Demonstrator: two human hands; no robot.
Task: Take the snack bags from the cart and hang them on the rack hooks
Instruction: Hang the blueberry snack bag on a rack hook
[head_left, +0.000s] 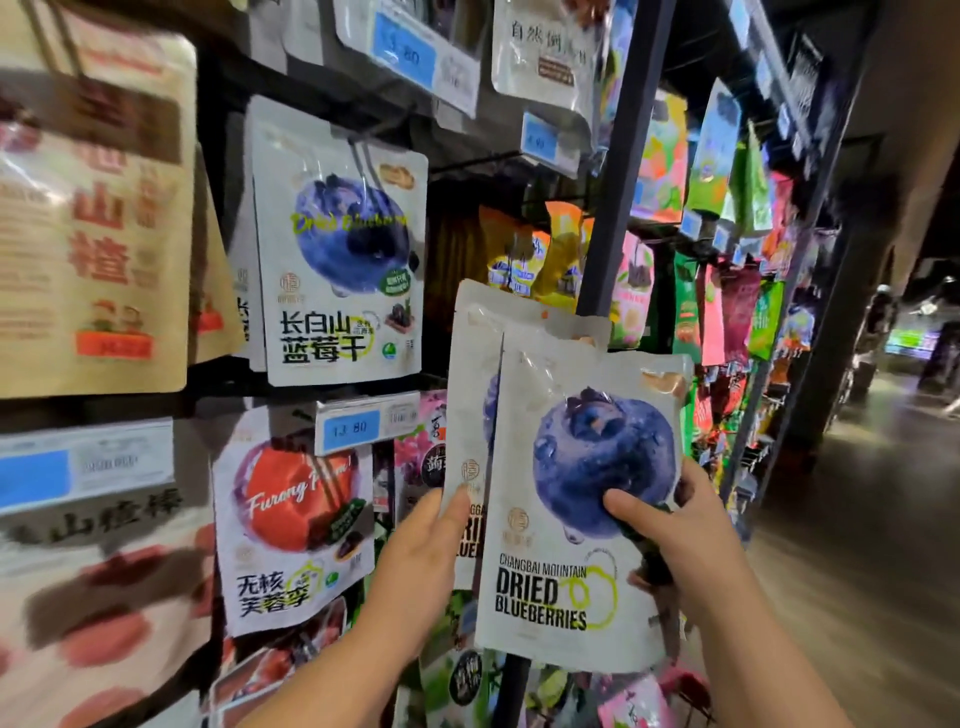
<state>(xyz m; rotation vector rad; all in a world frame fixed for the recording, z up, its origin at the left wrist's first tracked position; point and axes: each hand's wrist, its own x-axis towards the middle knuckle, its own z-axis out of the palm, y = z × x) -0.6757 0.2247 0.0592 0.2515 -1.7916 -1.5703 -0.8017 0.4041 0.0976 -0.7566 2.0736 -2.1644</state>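
White blueberry bags: left hand holds 1, right hand another.

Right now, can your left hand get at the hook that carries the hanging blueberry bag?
Probably yes. The hook lies up and to the left of the left hand, with nothing crossing between them. But that hand already holds the rear bag by its edge, so the bag would come along.
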